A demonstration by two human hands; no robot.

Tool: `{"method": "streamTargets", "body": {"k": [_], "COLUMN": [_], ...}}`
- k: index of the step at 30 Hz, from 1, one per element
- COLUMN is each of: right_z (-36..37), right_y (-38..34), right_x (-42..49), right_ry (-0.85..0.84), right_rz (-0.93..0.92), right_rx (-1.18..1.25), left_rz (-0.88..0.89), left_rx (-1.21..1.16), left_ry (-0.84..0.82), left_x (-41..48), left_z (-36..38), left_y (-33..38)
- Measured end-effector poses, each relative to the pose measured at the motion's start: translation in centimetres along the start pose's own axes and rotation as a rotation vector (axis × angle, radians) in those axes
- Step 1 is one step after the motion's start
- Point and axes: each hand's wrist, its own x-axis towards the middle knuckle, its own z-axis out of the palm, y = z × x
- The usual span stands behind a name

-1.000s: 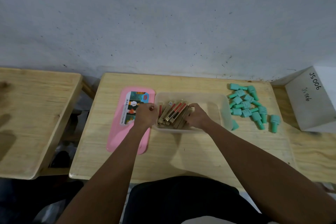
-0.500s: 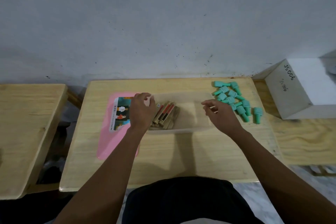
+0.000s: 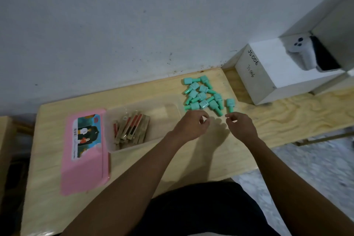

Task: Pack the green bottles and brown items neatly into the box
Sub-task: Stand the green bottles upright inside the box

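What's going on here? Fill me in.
A person is packing a clear box on the table. The brown items lie inside it, at its left end. The green bottles lie heaped on the table, outside the box. Both the left hand and right hand hover beside the heap, fingers loosely curled, holding nothing.

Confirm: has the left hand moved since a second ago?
Yes: the left hand went right along the clear box, from the end by the pink lid to the end near the green bottles.

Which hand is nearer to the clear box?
Left. The left hand is at the right end of the box; the right hand is farther right, apart from it.
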Motion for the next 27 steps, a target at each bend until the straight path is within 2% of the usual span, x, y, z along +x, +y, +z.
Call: {"method": "streamTargets", "body": {"k": [4, 7, 9, 15, 19, 27], "right_z": [-0.5, -0.7, -0.6, -0.5, -0.3, -0.7], "right_y": [0.6, 0.5, 0.3, -0.5, -0.4, 0.4], "right_x": [1.5, 2.6, 3.4, 5.3, 6.0, 6.1], "right_ry": [-0.060, -0.097, -0.104, -0.138, -0.174, -0.165], "right_rz": [-0.031, -0.074, -0.117, -0.201, -0.236, -0.218], "right_rx": [-0.093, -0.191, -0.253, -0.413, -0.468, -0.389], "left_rz": [-0.514, -0.830, -0.941, -1.017, -1.049, -0.954], "left_rx": [-0.122, -0.176, -0.211, -0.222, -0.239, -0.176], "left_ry": [-0.068, 0.034, 0.152, 0.417, 0.538, 0.532], "left_x": [2.5, 4.5, 5.5, 7.5, 8.8, 8.6], "left_z": [4.4, 6.5, 7.3, 8.7, 8.8, 8.6], "left_y": [1.5, 2.3, 2.3, 1.0, 0.6, -0.3]}}
